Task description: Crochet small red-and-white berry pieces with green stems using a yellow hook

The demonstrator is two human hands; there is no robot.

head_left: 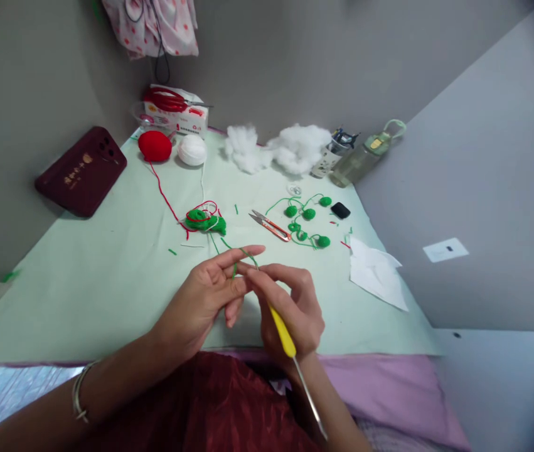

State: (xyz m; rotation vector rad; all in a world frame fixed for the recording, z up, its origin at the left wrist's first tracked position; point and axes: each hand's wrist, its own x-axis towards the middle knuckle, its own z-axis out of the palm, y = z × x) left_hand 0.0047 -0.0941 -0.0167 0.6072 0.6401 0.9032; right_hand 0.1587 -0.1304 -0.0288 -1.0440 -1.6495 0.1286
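Green yarn (234, 271) runs over the fingers of my left hand (208, 292), whose thumb and fingers pinch it and whose index finger points right. My right hand (292, 307) is closed on a crochet hook with a yellow handle (282, 331), its metal shaft slanting down towards my lap. The fingertips of both hands meet at the hook's upper end, where the stitch is too small to make out. Beyond my left hand lies a green crocheted piece (206, 221) with red and white yarn on it.
Orange-handled snips (270, 226) lie beyond my hands, beside small green crocheted balls (309, 214). Farther back are a red yarn ball (155, 146), a white yarn ball (192, 150), white stuffing (299, 149) and a bottle (358, 162). A phone (82, 171) stands left; white paper (377, 273) lies right.
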